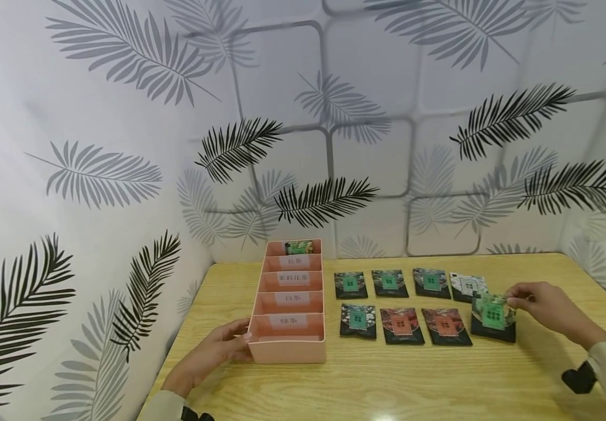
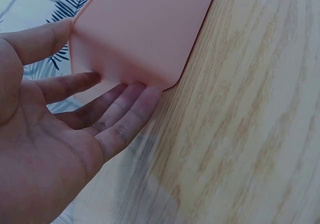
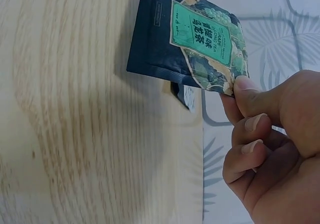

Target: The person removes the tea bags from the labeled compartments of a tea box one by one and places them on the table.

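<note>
My right hand (image 1: pixel 542 307) pinches a dark tea sachet (image 1: pixel 494 316) by its upper right corner. Its green label reads grape oolong tea in the right wrist view, where the thumb and index finger hold the printed end of the sachet (image 3: pixel 202 38). The sachet is tilted, partly raised off the table. On the left, my left hand (image 1: pixel 219 351) touches the front left corner of a pink divided box (image 1: pixel 287 352). In the left wrist view the fairly straight fingers (image 2: pixel 122 126) rest against the box's outer wall (image 2: pixel 140 28). A green sachet (image 1: pixel 299 248) stands in the rearmost compartment.
Several flat sachets lie in two rows between box and right hand, among them a red-labelled one (image 1: pixel 402 325) and a white one (image 1: pixel 468 285). Chinese labels mark the box's compartments. The wooden table (image 1: pixel 387 380) meets a leaf-patterned wall (image 1: pixel 366 146) at the back.
</note>
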Tool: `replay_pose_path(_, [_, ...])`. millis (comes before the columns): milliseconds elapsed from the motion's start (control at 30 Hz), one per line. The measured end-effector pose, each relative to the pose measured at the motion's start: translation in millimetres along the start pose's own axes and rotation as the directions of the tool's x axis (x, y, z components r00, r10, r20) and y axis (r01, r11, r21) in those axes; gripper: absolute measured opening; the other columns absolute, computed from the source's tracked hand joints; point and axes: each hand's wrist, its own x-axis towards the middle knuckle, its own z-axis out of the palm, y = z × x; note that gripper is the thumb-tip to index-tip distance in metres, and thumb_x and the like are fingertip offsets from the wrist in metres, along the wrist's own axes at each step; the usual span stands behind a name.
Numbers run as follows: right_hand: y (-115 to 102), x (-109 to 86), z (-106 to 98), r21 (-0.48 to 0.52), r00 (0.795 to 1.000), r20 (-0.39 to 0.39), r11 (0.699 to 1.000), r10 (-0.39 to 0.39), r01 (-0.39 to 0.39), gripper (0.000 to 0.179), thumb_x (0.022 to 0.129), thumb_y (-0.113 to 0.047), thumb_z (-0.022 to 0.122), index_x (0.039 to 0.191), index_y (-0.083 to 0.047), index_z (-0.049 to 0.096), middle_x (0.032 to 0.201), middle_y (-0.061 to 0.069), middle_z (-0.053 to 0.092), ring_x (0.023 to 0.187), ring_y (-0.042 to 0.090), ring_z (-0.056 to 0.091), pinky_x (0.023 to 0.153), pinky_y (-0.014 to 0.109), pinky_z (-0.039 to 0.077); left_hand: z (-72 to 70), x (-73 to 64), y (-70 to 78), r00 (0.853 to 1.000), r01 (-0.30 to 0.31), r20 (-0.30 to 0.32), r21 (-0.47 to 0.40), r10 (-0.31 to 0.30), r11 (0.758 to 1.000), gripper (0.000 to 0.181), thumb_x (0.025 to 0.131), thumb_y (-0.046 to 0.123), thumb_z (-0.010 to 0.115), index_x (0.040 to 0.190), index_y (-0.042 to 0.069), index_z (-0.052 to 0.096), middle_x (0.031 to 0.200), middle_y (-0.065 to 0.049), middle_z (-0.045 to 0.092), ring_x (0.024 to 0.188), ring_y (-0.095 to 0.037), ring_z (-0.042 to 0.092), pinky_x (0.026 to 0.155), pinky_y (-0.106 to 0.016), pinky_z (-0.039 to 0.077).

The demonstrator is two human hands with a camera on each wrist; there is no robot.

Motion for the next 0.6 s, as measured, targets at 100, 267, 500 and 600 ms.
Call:
replay_pose_path(100, [3.3, 0.3, 1.2, -0.012, 1.0, 0.004, 1.0, 0.003, -0.003, 0.018, 0.103, -0.016, 0.065, 0.106, 0.0, 0.073, 0.098, 0.007, 0.072, 0.087, 0.025, 0.068, 0.067, 0.04, 0.055, -0.3, -0.4, -0.1, 1.0, -0.003, 0.003, -0.002, 0.003, 1.0, 0.06, 0.11, 0.025, 0.052, 0.161, 0.001, 0.029, 0.154, -0.028, 0.04, 0.122, -0.035, 0.062, 0.103, -0.048, 0.053])
replay_pose_path(267, [7.2, 0.6, 6.2, -0.025, 1.0, 0.007, 1.0, 0.004, -0.004, 0.014, 0.101, -0.014, 0.068, 0.104, -0.002, 0.073, 0.093, 0.002, 0.07, 0.081, 0.02, 0.065, 0.063, 0.036, 0.052, -0.6, -0.3, -1.1, 1.0, -0.003, 0.001, -0.006, 0.003, 1.0, 0.06, 0.11, 0.024, 0.052, 0.161, 0.0, 0.029, 0.154, -0.028, 0.04, 0.122, -0.034, 0.062, 0.103, -0.048, 0.053])
replay_pose_path(500, [10.0, 1.0, 14.9, -0.07, 0.999, -0.029, 0.997, -0.029, 0.027, 0.012, 0.098, -0.015, 0.071, 0.102, -0.005, 0.076, 0.088, -0.003, 0.069, 0.071, 0.011, 0.057, 0.059, 0.032, 0.046, 1.6, -0.9, 0.1, 1.0, 0.002, -0.008, 0.0, -0.002, 1.0, 0.061, 0.11, 0.025, 0.052, 0.161, 0.0, 0.028, 0.154, -0.028, 0.04, 0.122, -0.034, 0.062, 0.104, -0.048, 0.052])
replay_pose_path(600, [12.5, 2.3, 17.5, -0.082, 0.998, -0.044, 0.996, -0.045, 0.041, 0.012, 0.098, -0.016, 0.072, 0.101, -0.005, 0.077, 0.088, -0.002, 0.071, 0.07, 0.008, 0.057, 0.059, 0.032, 0.047, 1.7, -0.5, 1.1, 1.0, -0.005, -0.006, 0.008, 0.005, 1.0, 0.061, 0.11, 0.026, 0.052, 0.161, 0.0, 0.028, 0.154, -0.029, 0.039, 0.123, -0.035, 0.061, 0.104, -0.05, 0.052])
